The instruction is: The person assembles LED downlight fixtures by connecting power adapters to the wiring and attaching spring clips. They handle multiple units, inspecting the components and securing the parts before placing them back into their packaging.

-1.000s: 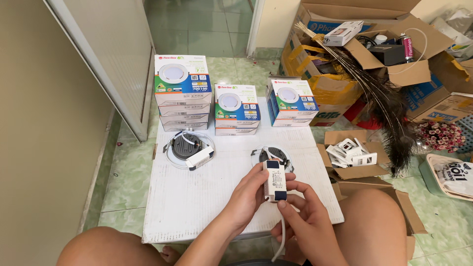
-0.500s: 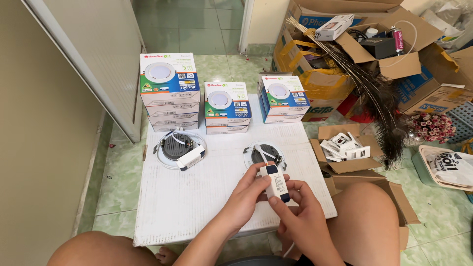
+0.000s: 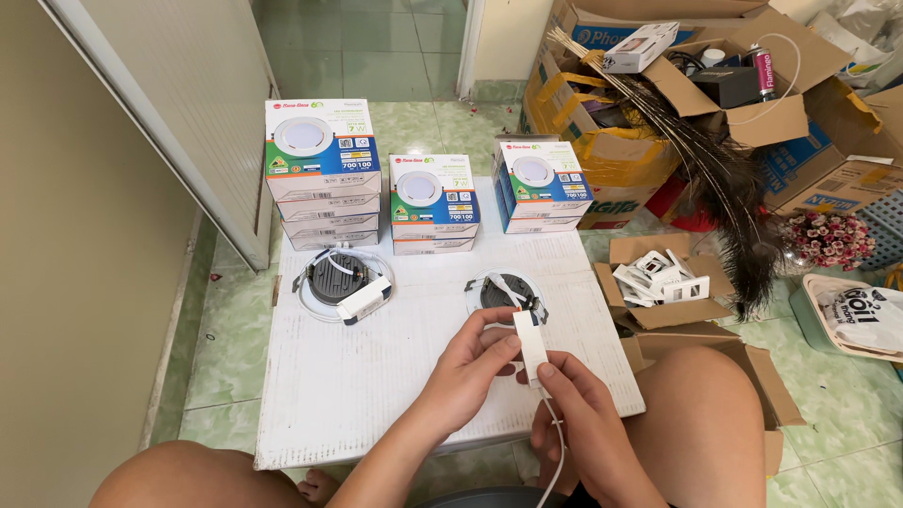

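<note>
My left hand [image 3: 470,362] and my right hand [image 3: 578,409] both hold a small white driver box [image 3: 530,345] above the white board [image 3: 376,395]. A white cable [image 3: 557,452] hangs from the box's near end down past my right hand. Short wires run from its far end to a round downlight [image 3: 503,292] lying face down on the board just beyond my hands. A second downlight [image 3: 334,277] with its own white driver box [image 3: 363,300] lies at the board's left.
Three stacks of lamp boxes [image 3: 323,169] [image 3: 434,202] [image 3: 540,183] stand behind the board. A small carton of white parts [image 3: 658,280] sits to the right, with big cardboard boxes [image 3: 752,85] and feathers [image 3: 724,198] behind it. A door [image 3: 179,113] stands at left. My knees flank the board.
The driver box has turned in my hands, so its dark end no longer shows. My hands have shifted slightly nearer to me, and the camera has tilted a little.
</note>
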